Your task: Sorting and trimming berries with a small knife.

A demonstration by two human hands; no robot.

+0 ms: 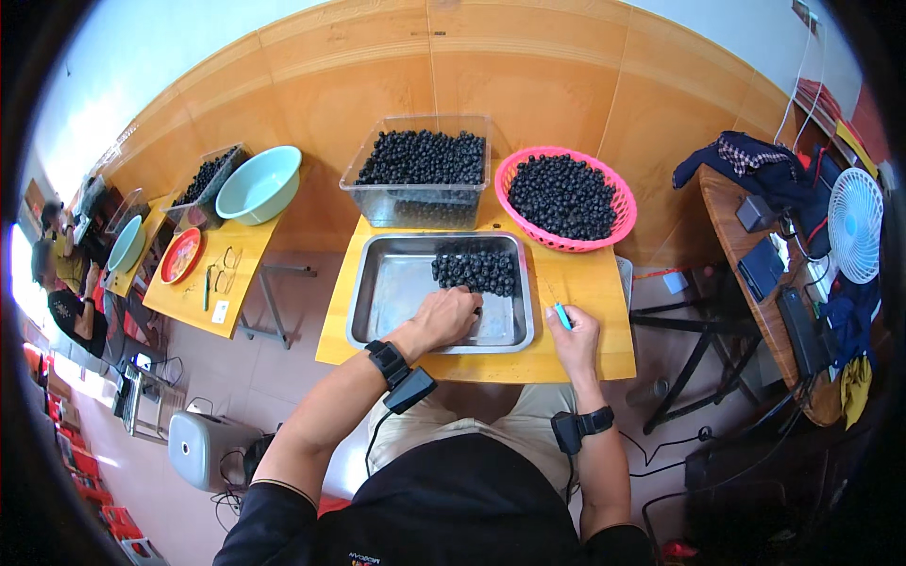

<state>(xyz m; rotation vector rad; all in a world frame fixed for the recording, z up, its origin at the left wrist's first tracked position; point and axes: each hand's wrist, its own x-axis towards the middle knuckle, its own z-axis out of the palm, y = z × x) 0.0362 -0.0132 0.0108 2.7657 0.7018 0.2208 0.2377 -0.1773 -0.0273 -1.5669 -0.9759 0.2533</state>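
A shallow metal tray (387, 325) lies on the yellow table in front of me. Small dark round balls (477, 269), like beads or berries, are gathered in its right half. My left hand (448, 316) reaches into the tray with its fingers curled down at the near edge of these balls. Whatever its fingertips pinch is hidden. Beside the tray's right edge, my right hand (578, 340) rests over the table, closed around a slim teal-handled tool (563, 316). A thin tip seems to extend from the tool, too fine to make out.
Behind the tray stand a clear plastic bin (415, 206) and a pink basket (625, 222), both full of dark balls. Leftward, another yellow table (198, 307) carries a mint basin (260, 189) and a red plate (182, 255). A white fan (856, 226) is at the right.
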